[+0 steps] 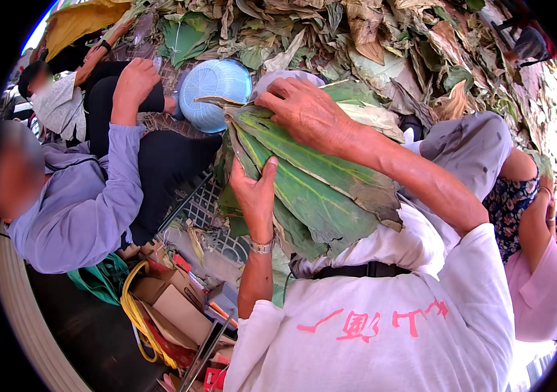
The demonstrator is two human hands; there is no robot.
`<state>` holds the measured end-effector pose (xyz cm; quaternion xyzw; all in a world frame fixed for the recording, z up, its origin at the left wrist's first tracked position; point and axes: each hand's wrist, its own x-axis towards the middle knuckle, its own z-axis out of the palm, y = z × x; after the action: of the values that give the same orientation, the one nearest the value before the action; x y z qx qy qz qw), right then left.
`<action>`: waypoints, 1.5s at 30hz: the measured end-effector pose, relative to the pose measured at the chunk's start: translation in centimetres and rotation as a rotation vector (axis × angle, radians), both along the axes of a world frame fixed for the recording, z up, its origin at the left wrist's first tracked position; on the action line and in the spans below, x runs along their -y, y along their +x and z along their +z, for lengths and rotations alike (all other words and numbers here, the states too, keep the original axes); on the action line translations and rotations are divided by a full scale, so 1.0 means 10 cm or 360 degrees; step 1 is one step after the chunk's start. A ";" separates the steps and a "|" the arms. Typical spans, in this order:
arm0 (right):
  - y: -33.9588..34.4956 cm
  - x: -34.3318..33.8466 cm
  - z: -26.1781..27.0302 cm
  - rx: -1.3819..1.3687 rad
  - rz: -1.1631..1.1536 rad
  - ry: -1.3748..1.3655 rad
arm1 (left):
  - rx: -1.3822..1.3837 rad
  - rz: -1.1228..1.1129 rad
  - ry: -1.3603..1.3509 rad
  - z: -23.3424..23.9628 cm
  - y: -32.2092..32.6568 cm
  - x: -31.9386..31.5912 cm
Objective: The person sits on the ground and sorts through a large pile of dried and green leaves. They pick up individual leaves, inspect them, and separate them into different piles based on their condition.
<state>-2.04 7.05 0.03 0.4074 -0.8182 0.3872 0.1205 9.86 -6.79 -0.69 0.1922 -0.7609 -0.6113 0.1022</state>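
A fanned stack of large leaves (307, 181), green with pale veins and browned, ragged edges, lies across my lap. My left hand (257, 196) grips its left side, with the thumb on top and the fingers hidden beneath. At the narrow upper end of the stack, my right hand (303, 110) rests with bent fingers on the leaf edge; whether it pinches a leaf or only touches it cannot be told. Just beyond that end sits a light blue plastic basket (215, 95), its ribbed surface showing.
A heap of dry and green leaves (356, 34) covers the ground ahead. A person in a lilac shirt (82, 206) sits close on the left, another in grey behind. Someone in pink (535, 289) is at right. Cardboard boxes (183, 299) and a yellow hose or cable (134, 318) lie lower left.
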 end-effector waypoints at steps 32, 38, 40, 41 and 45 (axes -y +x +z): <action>0.19 0.24 -0.13 -0.0281 -0.0170 0.0186 | 0.0033 0.0082 0.0513 -0.27 0.00 0.20; 0.14 0.44 -0.04 -0.0310 -0.0207 0.0148 | -0.0128 0.0132 0.0476 -0.28 0.00 0.15; 0.14 0.50 -0.05 -0.0309 -0.0242 0.0133 | -0.0083 0.0330 0.0527 -0.22 0.00 0.06; 0.14 0.52 -0.08 -0.0312 -0.0275 0.0121 | -0.0061 0.0427 0.0552 -0.20 0.00 0.04; 0.14 0.60 -0.01 -0.0251 -0.0315 0.0092 | -0.0083 0.0200 0.0343 -0.30 -0.02 0.15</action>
<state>-0.67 1.04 -0.02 0.3573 -0.8532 0.3165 0.2102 9.64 -8.25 -3.66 0.2335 -0.6743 -0.6867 0.1389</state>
